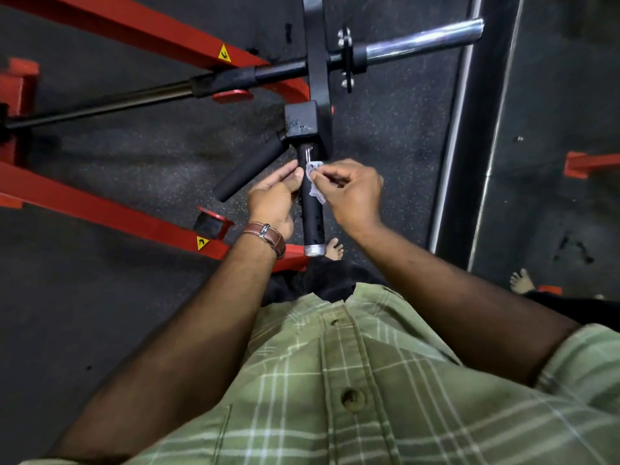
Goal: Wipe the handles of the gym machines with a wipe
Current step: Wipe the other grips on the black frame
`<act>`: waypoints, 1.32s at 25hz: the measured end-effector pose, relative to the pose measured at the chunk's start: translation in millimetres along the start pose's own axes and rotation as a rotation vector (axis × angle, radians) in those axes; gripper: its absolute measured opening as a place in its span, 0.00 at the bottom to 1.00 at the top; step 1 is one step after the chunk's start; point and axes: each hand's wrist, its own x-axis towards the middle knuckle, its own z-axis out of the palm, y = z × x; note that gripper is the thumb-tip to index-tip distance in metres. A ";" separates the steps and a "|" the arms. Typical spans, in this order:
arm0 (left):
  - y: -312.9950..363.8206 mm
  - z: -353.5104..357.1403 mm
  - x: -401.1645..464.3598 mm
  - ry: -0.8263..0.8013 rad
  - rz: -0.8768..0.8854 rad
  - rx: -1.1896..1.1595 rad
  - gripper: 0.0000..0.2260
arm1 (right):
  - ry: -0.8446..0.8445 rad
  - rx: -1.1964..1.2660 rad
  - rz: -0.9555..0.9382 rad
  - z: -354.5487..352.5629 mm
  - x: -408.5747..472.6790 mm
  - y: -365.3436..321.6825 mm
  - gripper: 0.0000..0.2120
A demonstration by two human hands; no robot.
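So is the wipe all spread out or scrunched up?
Scrunched: the wipe is bunched small against the handle, pinched by the right hand.

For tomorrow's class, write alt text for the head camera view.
The right hand pinches a white wipe against a black machine handle while the left hand touches its other side. A second black handle angles left, above red frame bars.

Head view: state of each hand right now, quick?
Left hand: fingers straight, fingertips touching the black foam-covered machine handle; holds nothing.
Right hand: pinching the small white crumpled wipe against that handle.
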 end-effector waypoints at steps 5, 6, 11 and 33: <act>-1.8 -4.4 4.9 -0.044 -0.013 -0.018 0.14 | 0.084 0.144 0.181 17.0 15.2 -0.7 0.09; -1.6 -4.8 5.1 -0.056 -0.017 -0.024 0.14 | 0.052 0.134 0.215 17.6 0.0 5.1 0.13; -5.3 -11.6 4.2 -0.128 -0.035 -0.069 0.12 | 0.144 0.325 0.372 27.8 5.8 -1.2 0.07; -3.6 -25.4 -5.4 -0.248 -0.245 0.055 0.10 | -0.357 -1.056 -0.450 18.2 22.3 -54.6 0.14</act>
